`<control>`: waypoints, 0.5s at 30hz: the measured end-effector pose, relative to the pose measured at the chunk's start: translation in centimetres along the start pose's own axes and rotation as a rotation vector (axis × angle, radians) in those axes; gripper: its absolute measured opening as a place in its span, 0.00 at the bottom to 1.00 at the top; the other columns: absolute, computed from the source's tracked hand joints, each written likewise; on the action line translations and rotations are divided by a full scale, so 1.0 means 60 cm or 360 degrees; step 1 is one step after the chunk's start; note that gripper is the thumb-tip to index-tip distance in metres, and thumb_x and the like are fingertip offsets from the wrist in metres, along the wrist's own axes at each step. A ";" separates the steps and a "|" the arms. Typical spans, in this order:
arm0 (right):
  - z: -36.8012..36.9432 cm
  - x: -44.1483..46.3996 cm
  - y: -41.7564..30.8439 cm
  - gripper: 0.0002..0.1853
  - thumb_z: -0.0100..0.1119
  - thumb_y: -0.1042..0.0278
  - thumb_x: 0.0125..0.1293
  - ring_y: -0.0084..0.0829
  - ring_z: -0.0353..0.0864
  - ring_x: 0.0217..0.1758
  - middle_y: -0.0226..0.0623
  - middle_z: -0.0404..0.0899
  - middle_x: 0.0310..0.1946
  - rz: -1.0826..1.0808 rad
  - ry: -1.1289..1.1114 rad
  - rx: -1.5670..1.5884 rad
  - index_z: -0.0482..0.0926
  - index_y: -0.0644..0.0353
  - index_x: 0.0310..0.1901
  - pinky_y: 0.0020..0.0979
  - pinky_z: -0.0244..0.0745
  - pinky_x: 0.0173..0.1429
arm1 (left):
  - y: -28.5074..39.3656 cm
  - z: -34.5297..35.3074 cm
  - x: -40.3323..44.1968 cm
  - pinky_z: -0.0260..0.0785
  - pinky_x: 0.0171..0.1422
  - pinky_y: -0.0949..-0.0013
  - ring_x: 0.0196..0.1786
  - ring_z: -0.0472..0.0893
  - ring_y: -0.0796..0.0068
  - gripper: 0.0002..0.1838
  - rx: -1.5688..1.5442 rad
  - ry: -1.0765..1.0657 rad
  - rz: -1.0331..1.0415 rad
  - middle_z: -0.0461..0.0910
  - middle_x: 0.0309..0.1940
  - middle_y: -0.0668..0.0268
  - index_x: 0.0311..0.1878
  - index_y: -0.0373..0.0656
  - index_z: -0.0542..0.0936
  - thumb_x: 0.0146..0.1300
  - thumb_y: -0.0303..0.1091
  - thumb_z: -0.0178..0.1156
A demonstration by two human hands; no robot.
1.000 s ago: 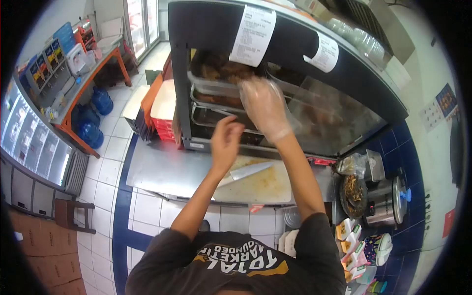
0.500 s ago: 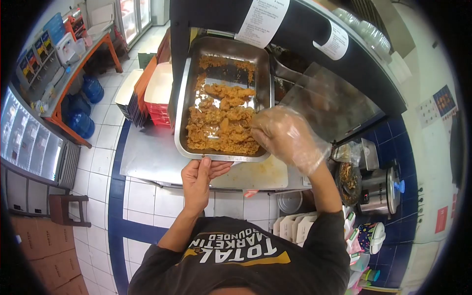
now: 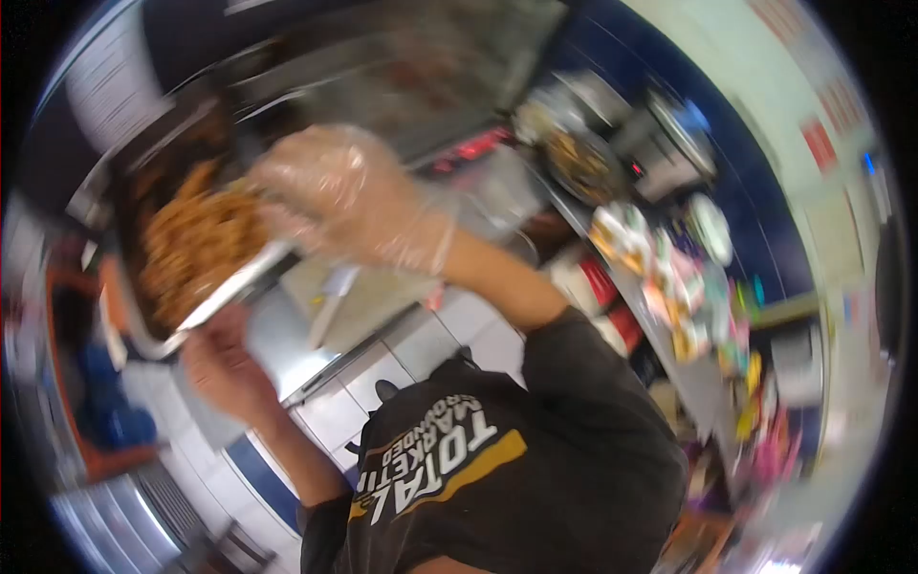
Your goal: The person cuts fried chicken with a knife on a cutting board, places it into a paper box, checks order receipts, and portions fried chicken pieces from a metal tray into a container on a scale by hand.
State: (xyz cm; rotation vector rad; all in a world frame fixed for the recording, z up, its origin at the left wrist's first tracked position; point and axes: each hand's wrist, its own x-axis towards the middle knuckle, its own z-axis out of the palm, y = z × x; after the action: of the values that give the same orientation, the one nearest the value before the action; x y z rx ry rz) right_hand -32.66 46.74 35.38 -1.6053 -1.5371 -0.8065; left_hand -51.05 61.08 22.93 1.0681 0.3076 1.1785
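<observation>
A deep metal tray [image 3: 229, 285] holds a heap of crumbly, golden-brown fried chicken [image 3: 206, 239] at the left of the head view. My left hand [image 3: 225, 364], bare, grips the tray's near rim, with the fingers partly hidden beneath it. Over the tray's right side is my right hand [image 3: 335, 196] in a clear plastic glove. Its fingers are curled together beside the chicken, and motion blur hides what is between them. Below the right hand, a blurred tool with a pale handle [image 3: 328, 320], perhaps a knife, lies on a light board [image 3: 378, 292].
Right of the counter are a dark bowl of food [image 3: 579, 165] and a silver cooker [image 3: 665, 148]. Packs and colourful items [image 3: 669, 277] crowd a side shelf. A dark stool [image 3: 229, 555] and blue water bottles [image 3: 110, 411] stand on the left.
My view has swung right and tilted, so the tray now sits further left. My left hand stays at its rim. The chicken looks more heaped, and a pale-handled tool shows on the board.
</observation>
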 end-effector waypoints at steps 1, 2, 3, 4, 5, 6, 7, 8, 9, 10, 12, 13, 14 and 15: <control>-0.034 -0.038 0.000 0.09 0.65 0.66 0.59 0.45 0.83 0.42 0.41 0.83 0.36 0.0099 0.0013 -0.0144 0.81 0.58 0.40 0.44 0.78 0.49 | -0.003 -0.011 0.032 0.83 0.55 0.60 0.44 0.88 0.61 0.20 0.0035 -0.0113 0.0047 0.87 0.42 0.51 0.51 0.31 0.80 0.81 0.42 0.49; -0.063 -0.078 0.003 0.10 0.65 0.66 0.62 0.44 0.84 0.42 0.42 0.83 0.37 0.0329 0.0016 -0.0008 0.81 0.60 0.42 0.42 0.79 0.48 | -0.003 -0.006 0.064 0.82 0.55 0.63 0.46 0.88 0.61 0.24 0.0176 0.0060 -0.0044 0.86 0.43 0.50 0.53 0.29 0.80 0.80 0.46 0.49; -0.094 -0.122 0.008 0.10 0.65 0.66 0.66 0.44 0.85 0.42 0.43 0.83 0.38 0.0551 0.0043 0.0140 0.81 0.61 0.45 0.41 0.80 0.47 | -0.001 0.014 0.087 0.80 0.57 0.65 0.54 0.85 0.58 0.28 0.0189 0.0083 -0.0007 0.84 0.49 0.46 0.56 0.27 0.79 0.79 0.49 0.50; -0.119 -0.178 0.018 0.10 0.65 0.66 0.66 0.43 0.86 0.41 0.44 0.84 0.38 0.0809 0.0108 0.0114 0.81 0.61 0.44 0.40 0.81 0.47 | 0.006 0.044 0.102 0.76 0.66 0.60 0.61 0.81 0.54 0.30 0.0088 -0.0019 0.0047 0.81 0.55 0.42 0.58 0.23 0.76 0.79 0.49 0.51; -0.144 -0.247 0.031 0.09 0.65 0.67 0.67 0.43 0.86 0.41 0.44 0.85 0.38 0.1059 0.0185 0.0101 0.82 0.62 0.44 0.40 0.81 0.47 | 0.006 0.060 0.126 0.66 0.77 0.54 0.67 0.77 0.51 0.32 0.0068 -0.0105 0.0122 0.78 0.58 0.40 0.59 0.19 0.74 0.79 0.50 0.50; -0.184 -0.324 0.042 0.09 0.65 0.66 0.67 0.43 0.86 0.42 0.44 0.85 0.39 0.1270 0.0180 -0.0096 0.83 0.61 0.44 0.40 0.82 0.48 | 0.006 0.081 0.130 0.58 0.82 0.51 0.69 0.74 0.48 0.33 0.0088 -0.0079 0.0120 0.76 0.61 0.37 0.61 0.18 0.72 0.80 0.49 0.49; -0.225 -0.401 0.047 0.09 0.65 0.66 0.67 0.43 0.87 0.42 0.44 0.86 0.40 0.1482 0.0178 -0.0294 0.84 0.61 0.44 0.40 0.82 0.49 | -0.008 0.080 0.158 0.56 0.83 0.52 0.72 0.71 0.47 0.33 0.0123 -0.0138 0.0148 0.72 0.66 0.36 0.64 0.17 0.69 0.80 0.48 0.49; -0.270 -0.477 0.047 0.09 0.64 0.66 0.67 0.43 0.87 0.43 0.44 0.87 0.41 0.1618 0.0292 -0.0455 0.84 0.60 0.44 0.40 0.82 0.50 | -0.027 0.063 0.194 0.53 0.85 0.53 0.74 0.69 0.48 0.33 0.0082 -0.0198 0.0142 0.68 0.69 0.36 0.66 0.16 0.66 0.80 0.46 0.49; -0.324 -0.554 0.042 0.09 0.64 0.65 0.68 0.44 0.87 0.44 0.43 0.87 0.42 0.1745 0.0412 -0.0600 0.85 0.60 0.44 0.41 0.82 0.50 | -0.029 0.082 0.205 0.63 0.79 0.54 0.70 0.74 0.51 0.29 0.0082 -0.0105 0.0068 0.75 0.63 0.39 0.62 0.21 0.73 0.79 0.44 0.51; -0.384 -0.624 0.033 0.09 0.63 0.64 0.68 0.45 0.87 0.44 0.43 0.87 0.42 0.1895 0.0392 -0.0875 0.86 0.58 0.45 0.41 0.82 0.51 | -0.055 0.058 0.247 0.55 0.82 0.54 0.72 0.71 0.49 0.33 0.0083 -0.0296 0.0005 0.74 0.67 0.42 0.75 0.32 0.63 0.78 0.47 0.50; -0.510 -0.760 0.002 0.10 0.62 0.61 0.70 0.47 0.88 0.44 0.45 0.87 0.41 0.2120 0.0414 -0.1294 0.86 0.55 0.45 0.42 0.82 0.51 | -0.062 0.108 0.257 0.57 0.80 0.54 0.71 0.73 0.49 0.31 0.0213 -0.0305 0.0154 0.75 0.66 0.43 0.72 0.32 0.65 0.77 0.47 0.51; -0.575 -0.824 -0.014 0.10 0.62 0.59 0.70 0.48 0.88 0.45 0.46 0.87 0.41 0.2196 0.0458 -0.1447 0.87 0.54 0.44 0.43 0.82 0.51 | -0.067 0.137 0.253 0.58 0.79 0.54 0.70 0.73 0.50 0.30 0.0310 -0.0285 0.0234 0.75 0.65 0.43 0.71 0.32 0.66 0.77 0.47 0.52; -0.640 -0.886 -0.027 0.11 0.62 0.57 0.69 0.49 0.87 0.46 0.47 0.87 0.41 0.2340 0.0559 -0.1602 0.87 0.54 0.45 0.43 0.81 0.52 | -0.075 0.161 0.243 0.59 0.78 0.54 0.69 0.74 0.50 0.30 0.0404 -0.0275 0.0300 0.76 0.64 0.43 0.70 0.32 0.67 0.77 0.46 0.52; -0.706 -0.939 -0.041 0.13 0.61 0.56 0.69 0.50 0.87 0.46 0.49 0.87 0.41 0.2483 0.0658 -0.1750 0.87 0.53 0.45 0.44 0.81 0.52 | -0.084 0.181 0.230 0.61 0.77 0.54 0.68 0.75 0.50 0.29 0.0520 -0.0266 0.0377 0.76 0.63 0.43 0.69 0.32 0.68 0.77 0.46 0.52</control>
State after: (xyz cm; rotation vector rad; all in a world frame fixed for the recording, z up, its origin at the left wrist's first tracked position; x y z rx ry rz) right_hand -36.95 -18.65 9.32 -2.3931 0.8039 -0.8699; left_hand -34.92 67.37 28.71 1.5127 0.2519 1.2654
